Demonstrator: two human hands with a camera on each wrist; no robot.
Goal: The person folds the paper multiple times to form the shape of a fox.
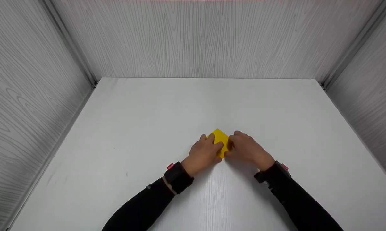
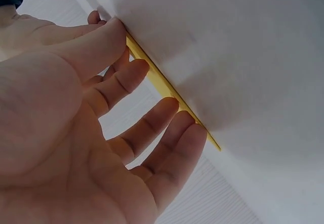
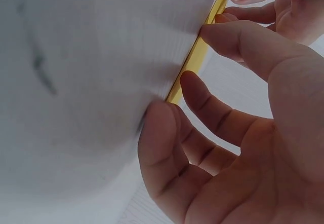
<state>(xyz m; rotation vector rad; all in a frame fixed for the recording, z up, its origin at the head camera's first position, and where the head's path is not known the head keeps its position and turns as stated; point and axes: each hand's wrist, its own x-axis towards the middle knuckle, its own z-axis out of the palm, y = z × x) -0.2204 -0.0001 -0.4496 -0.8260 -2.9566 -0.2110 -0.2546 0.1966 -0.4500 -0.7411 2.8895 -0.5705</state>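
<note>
A small yellow sheet that looks like paper [image 1: 221,137] lies flat on the white table, one corner pointing away from me. My left hand [image 1: 205,152] rests on its left part, fingers spread and lightly bent, fingertips pressing down. In the left wrist view, the thumb touches the end of the sheet [image 2: 161,83] and the other fingertips lie along it. At the right edge is my right hand [image 1: 247,148], its fingers bent. The right wrist view has its thumb and fingertips touching the sheet's edge [image 3: 195,57], with no clear pinch. Whether the sheet is folded is hard to tell.
The white table [image 1: 148,109] spreads out around both hands. Grey wood-grain panels stand at the back [image 1: 193,38], the left [image 1: 29,96] and the right [image 1: 366,96]. Black wrist straps [image 1: 179,177] sit over dark sleeves.
</note>
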